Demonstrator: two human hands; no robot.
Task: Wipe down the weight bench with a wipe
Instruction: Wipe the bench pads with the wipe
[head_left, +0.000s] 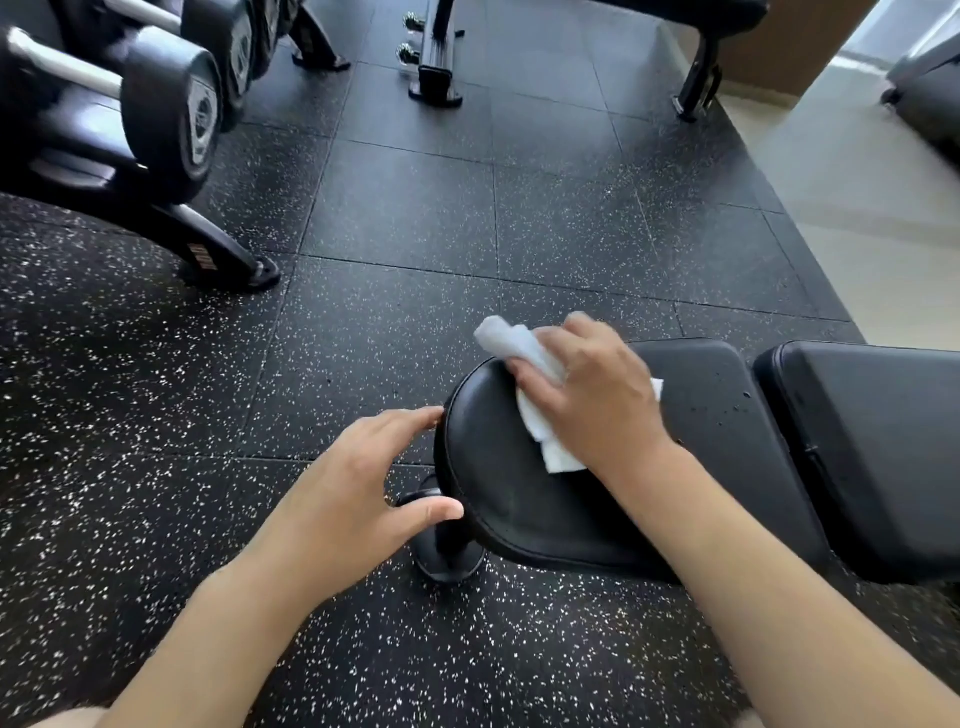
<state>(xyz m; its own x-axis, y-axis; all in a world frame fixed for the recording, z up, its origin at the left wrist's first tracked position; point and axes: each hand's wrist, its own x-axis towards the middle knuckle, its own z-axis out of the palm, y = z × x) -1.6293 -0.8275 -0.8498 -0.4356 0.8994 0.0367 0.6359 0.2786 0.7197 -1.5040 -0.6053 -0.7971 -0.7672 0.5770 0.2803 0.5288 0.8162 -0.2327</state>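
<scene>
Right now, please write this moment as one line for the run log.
step: wiping | right hand: presses wipe on bench seat pad | left hand: fingers spread at pad's rounded end

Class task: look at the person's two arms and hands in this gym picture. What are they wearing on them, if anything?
Both forearms are bare, with no sleeves in view. The left hand and right hand wear no gloves. No watch, bracelet or ring shows on either wrist or on the fingers. Fingernails look short and unpainted.
</scene>
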